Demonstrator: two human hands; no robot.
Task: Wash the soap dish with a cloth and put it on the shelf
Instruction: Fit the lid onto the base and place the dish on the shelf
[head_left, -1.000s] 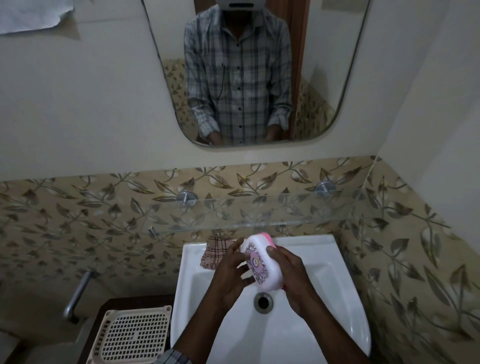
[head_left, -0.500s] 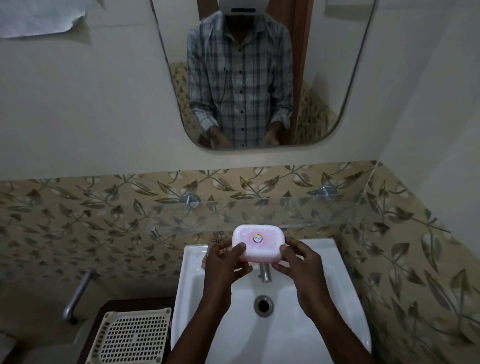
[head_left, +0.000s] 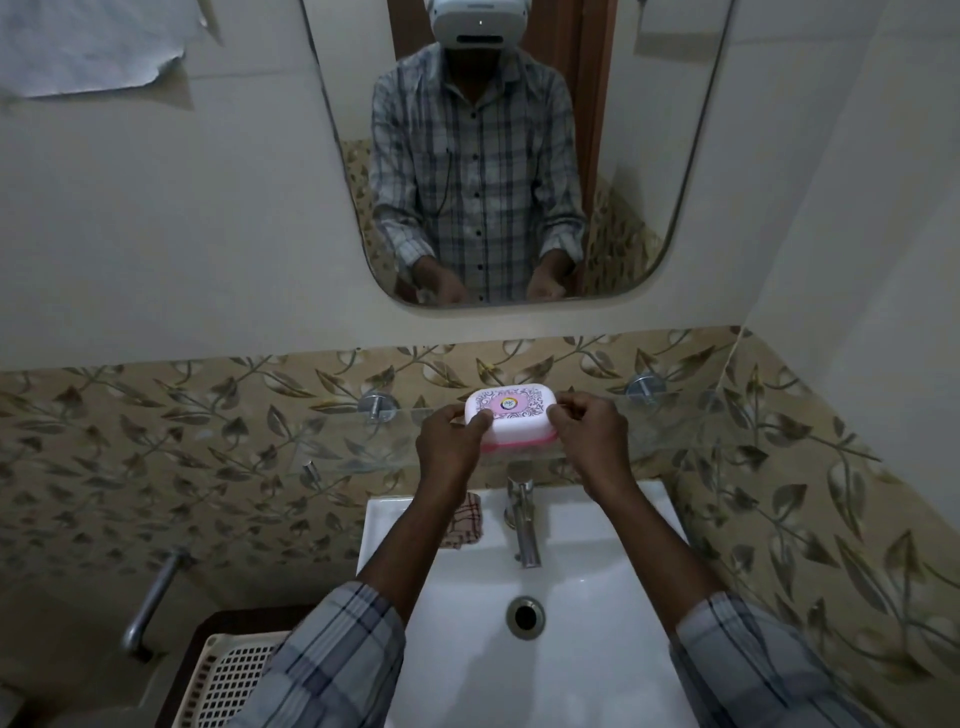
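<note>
Soap dish (head_left: 511, 420) over glass shelf (head_left: 332, 441), L hand (head_left: 451, 441) & R hand (head_left: 589, 436) pinching its ends

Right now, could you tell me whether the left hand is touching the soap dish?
Touching. The head view shows the left hand pinching the left end of the soap dish.

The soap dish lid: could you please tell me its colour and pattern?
The soap dish lid is white with a pink patterned panel; head view.

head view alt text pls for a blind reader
A left hand and right hand hold a pink-and-white soap dish by its ends at a glass shelf above a sink. A checked cloth lies on its rim, left of the tap.
</note>
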